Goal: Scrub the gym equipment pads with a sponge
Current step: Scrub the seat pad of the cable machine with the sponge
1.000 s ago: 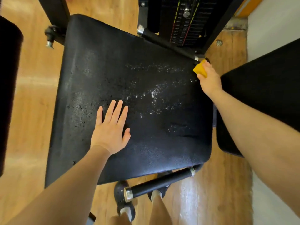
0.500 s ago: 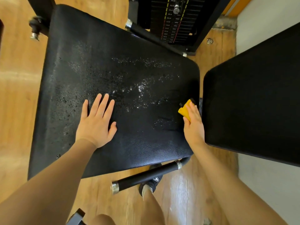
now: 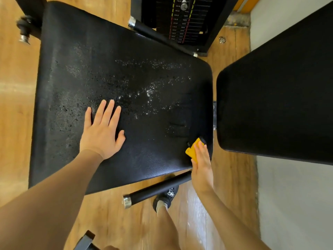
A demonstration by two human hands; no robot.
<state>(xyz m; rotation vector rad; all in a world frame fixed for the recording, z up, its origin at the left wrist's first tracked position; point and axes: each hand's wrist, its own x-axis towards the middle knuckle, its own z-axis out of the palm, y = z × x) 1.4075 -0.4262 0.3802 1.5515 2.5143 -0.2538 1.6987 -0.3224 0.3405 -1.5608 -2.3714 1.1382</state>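
A large black seat pad (image 3: 137, 73) fills the middle of the view, speckled with white foam and droplets across its centre. My left hand (image 3: 101, 131) lies flat on it, fingers straight and spread. My right hand (image 3: 201, 165) holds a yellow sponge (image 3: 193, 149) against the pad's near right corner, fingers laid over the sponge. A second black pad (image 3: 281, 91) stands just to the right, separated by a narrow gap.
A weight stack (image 3: 180, 20) with a selector pin sits behind the seat. Black handle bars (image 3: 155, 190) with chrome ends jut out near and far. My shoe (image 3: 166, 197) stands on the wooden floor below the seat. A grey wall runs along the right.
My right hand has dragged the sponge down the pad's right edge, from the far corner to the near corner. My left hand has stayed flat on the pad.
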